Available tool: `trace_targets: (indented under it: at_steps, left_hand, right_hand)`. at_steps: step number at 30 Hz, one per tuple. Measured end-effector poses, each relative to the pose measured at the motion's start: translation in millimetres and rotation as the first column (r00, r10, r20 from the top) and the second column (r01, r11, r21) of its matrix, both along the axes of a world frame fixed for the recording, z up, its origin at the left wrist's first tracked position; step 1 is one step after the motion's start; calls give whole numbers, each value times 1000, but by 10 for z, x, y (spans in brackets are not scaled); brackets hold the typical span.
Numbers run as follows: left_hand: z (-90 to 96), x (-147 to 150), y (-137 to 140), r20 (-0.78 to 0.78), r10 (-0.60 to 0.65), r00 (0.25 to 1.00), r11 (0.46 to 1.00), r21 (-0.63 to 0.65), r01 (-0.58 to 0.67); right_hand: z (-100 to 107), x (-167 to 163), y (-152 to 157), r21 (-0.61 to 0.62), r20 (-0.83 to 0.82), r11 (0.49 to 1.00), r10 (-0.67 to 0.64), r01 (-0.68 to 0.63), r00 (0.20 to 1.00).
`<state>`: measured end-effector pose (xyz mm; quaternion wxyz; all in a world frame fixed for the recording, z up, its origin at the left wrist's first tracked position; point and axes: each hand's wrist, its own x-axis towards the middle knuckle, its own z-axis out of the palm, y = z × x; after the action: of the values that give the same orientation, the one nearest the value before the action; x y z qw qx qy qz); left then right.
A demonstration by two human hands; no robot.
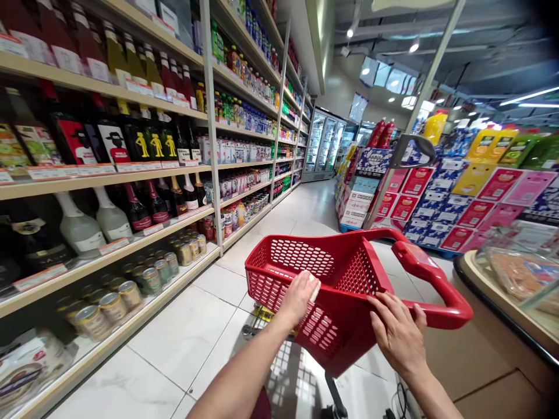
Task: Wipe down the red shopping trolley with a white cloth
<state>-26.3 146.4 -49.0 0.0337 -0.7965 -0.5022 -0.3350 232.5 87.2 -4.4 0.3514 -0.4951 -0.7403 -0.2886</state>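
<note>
A red plastic shopping cart [345, 334] stands side-on in front of me, and its basket holds nothing that I can see. My left hand [300, 297] is closed over the near rim of the basket, the fingertips hidden inside it. Near the base of the thick red handle [430, 273], my right hand [399, 331] grips the rim at the basket's rear corner. Its fingers bend over the edge and its thumb points up beside the handle.
Shelves of bottles and cans [109, 174] line the left side. Stacked drink cartons [454, 198] and a slanted metal pole [414, 116] stand at right. A counter [502, 314] with packaged food is close on the right. A tiled aisle [279, 215] leads to glass-door fridges [323, 142].
</note>
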Motion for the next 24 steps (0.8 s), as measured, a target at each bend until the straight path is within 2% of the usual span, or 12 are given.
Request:
trace_targets:
  at_steps: [4, 6, 8, 12, 14, 17, 19, 21, 24]
  left_hand:
    - [67, -526, -11, 86, 212, 974, 976, -71, -206]
    - [83, -712, -23, 96, 267, 959, 962, -78, -260]
    - [73, -657, -44, 84, 256, 963, 965, -78, -250]
    - [38, -294, -69, 12, 71, 997, 996, -45, -70]
    - [42, -316, -57, 29, 102, 994, 994, -30, -101]
    - [42, -529, -22, 101, 272, 957, 962, -33, -270]
    - [12, -571, -20, 107, 302, 947, 953, -34, -300]
    - [-31, -487, -48, 85, 262, 961, 965, -30, -261]
    - [-58, -379, -93, 20, 124, 992, 992, -23, -123]
  right_hand:
    - [5, 53, -73, 33, -19, 999, 31, -30, 999]
    - [-3, 62, -89, 50, -54, 999, 19, -17, 998]
    - [-7, 73, -97, 56, -80, 998, 7, -3, 997]
    - [13, 139, -127, 29, -53, 999, 43, -42, 998]
    - [29, 172, -153, 7, -40, 998, 56, -56, 998]
    - [40, 181, -185, -7, -66, 999, 38, -38, 997]
    - [41, 173, -194, -8, -89, 1000, 27, -28, 996]
    - [42, 177, -198, -9, -102, 1000, 26, -27, 994]
    - [54, 213, -206, -22, -95, 999, 45, -48, 994]
